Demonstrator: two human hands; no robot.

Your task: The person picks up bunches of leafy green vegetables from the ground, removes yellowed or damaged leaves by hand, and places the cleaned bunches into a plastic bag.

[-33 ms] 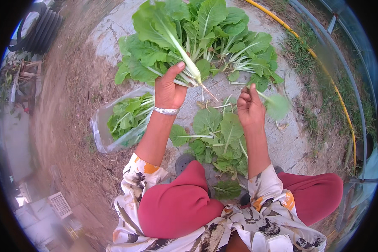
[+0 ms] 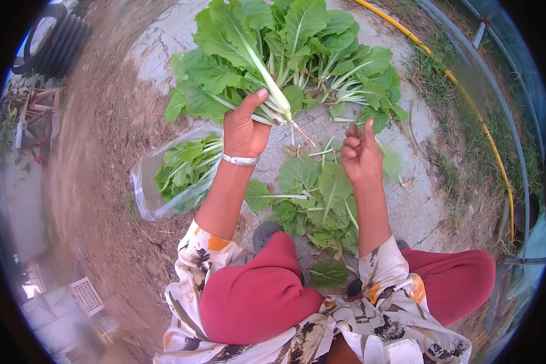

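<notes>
Loose trimmed leaves (image 2: 312, 200) at the knees — done, by the look of it. Clear bag of greens (image 2: 176, 173) part filled (person's left). Left hand (image 2: 246, 127) clasps a leafy green plant (image 2: 236, 57) by its stalks; right hand (image 2: 359, 153) curled, holding nothing. Heap of untrimmed greens (image 2: 340, 54) beyond — left to sort.

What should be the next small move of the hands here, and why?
Probably the right hand should reach to the root end of the leafy plant that the left hand holds up. That hand is free and close, the thin root still hangs there, and trimmed leaves already lie below.
</notes>
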